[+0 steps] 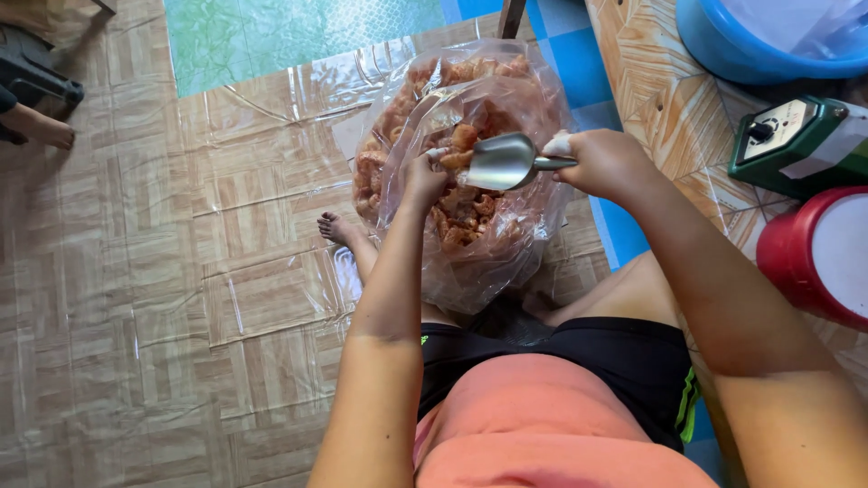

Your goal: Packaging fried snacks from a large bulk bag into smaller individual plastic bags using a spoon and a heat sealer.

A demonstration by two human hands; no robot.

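- The person sits on the floor, legs apart, and looks down at both hands.
- The left hand (422,176) is pinched shut on the edge of a small clear bag (449,108), holding its mouth up.
- The right hand (604,163) is closed tight on the handle of a shiny metal scoop (500,161).
- The scoop sits at the small bag's mouth, with a few orange crispy snacks (461,217) just beside it.
- All of this is over a big clear sack (470,262) full of the same snacks, resting on the floor between the legs.
- If the left hand lets the thin edge slip, I think the small bag could flop shut and snacks could drop out.
- If the scoop tips too fast, pieces might miss the mouth and fall.
- To the right are a red tub (796,258), a green box with a knob (796,145) and a blue bowl (750,45), all cut off at the edge.
- Far left, another person's foot (41,126) shows.
- It is hard to see where the small bag ends and the sack begins.
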